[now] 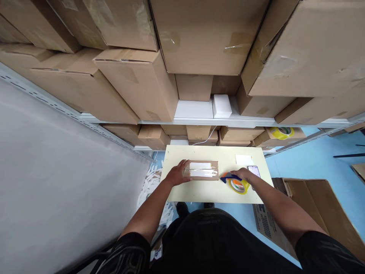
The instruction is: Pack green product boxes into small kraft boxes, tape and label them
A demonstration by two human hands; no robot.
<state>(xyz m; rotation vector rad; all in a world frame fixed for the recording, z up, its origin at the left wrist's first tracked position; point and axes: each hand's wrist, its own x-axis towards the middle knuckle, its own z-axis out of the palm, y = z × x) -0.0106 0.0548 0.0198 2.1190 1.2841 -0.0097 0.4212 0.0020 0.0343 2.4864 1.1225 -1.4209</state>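
A small cardboard box (202, 178) lies on the pale yellow table (211, 193), with white paper and clear tape across its top. My left hand (178, 173) grips the box's left end, thumb and fingers on its two long sides. To the right of the box, my right hand (242, 174) is closed around the handle of a blue and orange tape dispenser (227, 176). A yellow tape roll (241, 188) sits in the dispenser. The dispenser's front end is close to the box's right end; a small gap shows between them.
Beside my right wrist lies a phone (253, 171), and behind it white paper (243, 159). Shelves (194, 110) full of cardboard boxes rise beyond the table. Another tape roll (282, 132) rests on a lower box. A large open carton (316, 205) stands right; paper strips (148, 186) litter the floor left.
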